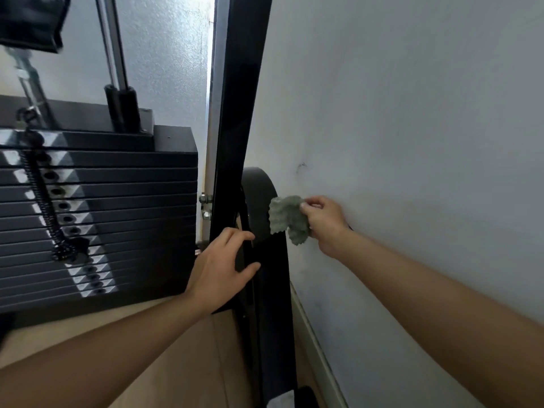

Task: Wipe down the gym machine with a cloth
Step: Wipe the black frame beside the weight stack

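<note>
The gym machine's black upright frame post [238, 113] runs from the top centre down to the floor. A round black pulley cover [259, 198] sits behind it, close to the wall. My right hand [322, 223] grips a crumpled grey-green cloth [284, 217] and holds it against the right edge of the pulley cover. My left hand [219, 267] rests on the post just below, fingers spread and lightly curved around its edge.
A black weight stack [97, 213] with a coiled selector-pin cord [44, 201] fills the left. Chrome guide rods [113, 45] rise above it. A white wall [412, 128] stands close on the right, its baseboard [318, 348] meeting a beige floor [176, 348].
</note>
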Demonstrator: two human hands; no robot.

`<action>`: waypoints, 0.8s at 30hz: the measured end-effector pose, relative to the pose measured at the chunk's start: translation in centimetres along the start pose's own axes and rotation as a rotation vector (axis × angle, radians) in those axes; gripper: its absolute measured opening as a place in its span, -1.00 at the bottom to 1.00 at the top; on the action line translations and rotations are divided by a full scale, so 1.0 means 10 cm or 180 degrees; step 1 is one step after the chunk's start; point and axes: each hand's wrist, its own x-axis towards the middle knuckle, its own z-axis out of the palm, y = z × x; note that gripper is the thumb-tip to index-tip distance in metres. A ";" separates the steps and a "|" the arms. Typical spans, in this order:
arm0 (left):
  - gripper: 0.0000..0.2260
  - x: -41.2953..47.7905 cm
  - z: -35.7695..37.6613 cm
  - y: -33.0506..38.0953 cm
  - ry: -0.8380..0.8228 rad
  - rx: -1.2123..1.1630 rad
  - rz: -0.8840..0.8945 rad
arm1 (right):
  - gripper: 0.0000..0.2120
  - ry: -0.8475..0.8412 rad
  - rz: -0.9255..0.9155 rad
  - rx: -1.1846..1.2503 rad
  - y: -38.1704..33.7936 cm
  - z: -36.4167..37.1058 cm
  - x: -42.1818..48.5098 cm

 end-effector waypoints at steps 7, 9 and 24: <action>-0.43 -0.10 0.03 0.02 -0.0089 0.0052 0.0027 | -0.56 -0.1644 0.0777 -0.0142 -0.20 -0.17 -0.14; -0.40 -0.12 0.04 0.03 -0.0106 0.0128 0.0006 | -0.53 -0.1812 0.0909 -0.0466 -0.21 -0.26 -0.15; -0.35 -0.18 0.05 0.00 -0.0272 0.0223 -0.0021 | -0.70 -0.0976 0.0751 -0.0642 -0.08 -0.03 -0.17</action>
